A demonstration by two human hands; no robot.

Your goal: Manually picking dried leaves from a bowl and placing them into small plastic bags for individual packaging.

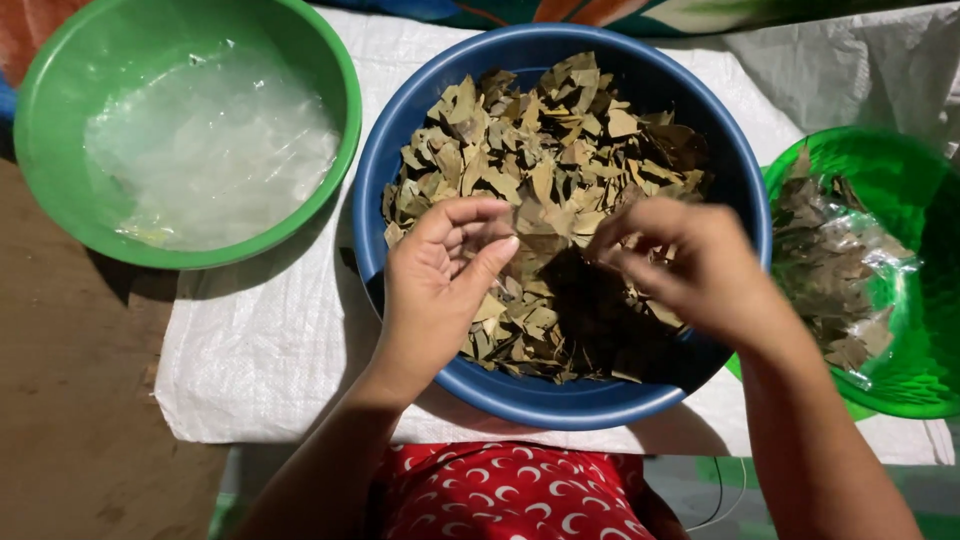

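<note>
A blue plastic basin [420, 110] sits in front of me, filled with dry brown-green leaf pieces [545, 150]. My left hand [440, 280] hovers over the basin's near left part, palm up, fingers curled with the thumb against them; I cannot tell if a leaf lies in it. My right hand [690, 265] is over the near right part, blurred, its fingertips pinched together just above the leaves.
A green basin [335, 60] with clear plastic bags stands at the far left. At the right a green mesh basket [925, 200] holds clear packets filled with leaves. All rest on a white woven sack [270, 350]. Brown earth floor lies left.
</note>
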